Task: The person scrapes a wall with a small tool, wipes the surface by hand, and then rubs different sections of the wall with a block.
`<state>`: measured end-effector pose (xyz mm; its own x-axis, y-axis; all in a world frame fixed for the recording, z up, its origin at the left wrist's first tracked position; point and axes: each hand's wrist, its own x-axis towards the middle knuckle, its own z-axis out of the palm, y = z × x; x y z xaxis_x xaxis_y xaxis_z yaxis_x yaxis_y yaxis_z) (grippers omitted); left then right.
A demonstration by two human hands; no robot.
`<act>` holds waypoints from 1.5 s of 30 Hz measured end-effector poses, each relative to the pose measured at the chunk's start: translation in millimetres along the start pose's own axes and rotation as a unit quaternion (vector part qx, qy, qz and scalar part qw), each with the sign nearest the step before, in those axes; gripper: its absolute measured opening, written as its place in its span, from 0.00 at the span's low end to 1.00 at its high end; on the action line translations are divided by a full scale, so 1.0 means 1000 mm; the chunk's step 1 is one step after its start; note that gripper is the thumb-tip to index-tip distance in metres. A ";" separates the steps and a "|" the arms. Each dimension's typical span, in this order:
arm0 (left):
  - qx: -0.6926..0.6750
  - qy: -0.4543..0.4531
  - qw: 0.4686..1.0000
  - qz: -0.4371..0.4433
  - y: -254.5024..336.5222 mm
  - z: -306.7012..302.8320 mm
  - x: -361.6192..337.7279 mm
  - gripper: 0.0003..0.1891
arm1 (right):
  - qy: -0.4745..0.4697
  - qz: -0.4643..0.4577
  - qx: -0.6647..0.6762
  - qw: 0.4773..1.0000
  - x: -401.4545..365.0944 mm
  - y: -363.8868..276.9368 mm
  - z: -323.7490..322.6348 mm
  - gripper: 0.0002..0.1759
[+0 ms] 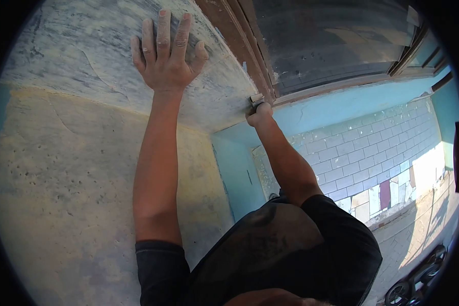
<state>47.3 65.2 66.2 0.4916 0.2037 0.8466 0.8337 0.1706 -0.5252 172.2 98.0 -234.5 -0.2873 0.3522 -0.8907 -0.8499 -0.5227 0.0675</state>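
Observation:
My left hand [169, 61] lies flat with fingers spread on a grey-white streaked wall [94, 56]. Pale dust coats its fingers. My right hand [261, 116] is closed around a small dark block with a pale end [256, 98]; its exact kind is too small to make out. That block is at the wall's edge, close to the lower corner of a brown wooden window frame [264, 76]. My right fingers are partly hidden behind the hand.
A pitted, yellowish wall section [71, 173] adjoins the streaked one. Right of it are a light-blue wall [234, 166] and a dark window pane [331, 46]. Beyond stands a tiled wall [362, 148]. A parked two-wheeler [415, 280] is at lower right.

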 end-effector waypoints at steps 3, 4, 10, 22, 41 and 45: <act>0.002 -0.001 1.000 0.010 -0.001 0.002 -0.002 0.27 | 0.031 -0.050 -0.019 0.998 -0.063 0.017 0.025 0.14; -0.001 0.006 1.000 0.012 -0.002 0.003 -0.001 0.27 | 0.031 -0.046 -0.018 0.998 -0.057 0.022 0.020 0.14; 0.005 -0.006 1.000 0.009 -0.001 0.002 -0.001 0.28 | -0.059 0.015 -0.025 0.998 0.002 0.028 -0.006 0.14; 0.031 -0.015 0.999 0.004 -0.002 0.000 -0.004 0.27 | 0.010 -0.379 -0.146 0.914 -0.036 0.020 -0.058 0.20; 0.035 -0.097 0.995 0.004 0.001 -0.020 0.005 0.26 | -0.231 -0.915 -0.259 0.207 -0.049 0.012 0.024 0.33; 0.005 -0.066 0.997 -0.029 0.006 -0.016 0.007 0.25 | -0.267 -0.894 -0.323 0.158 0.037 -0.004 -0.031 0.34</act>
<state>59.5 52.5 70.0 0.4046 0.3177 0.8575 0.8568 0.1960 -0.4769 179.1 89.3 -281.3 0.0148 0.3104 0.9505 0.3904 0.8734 -0.2913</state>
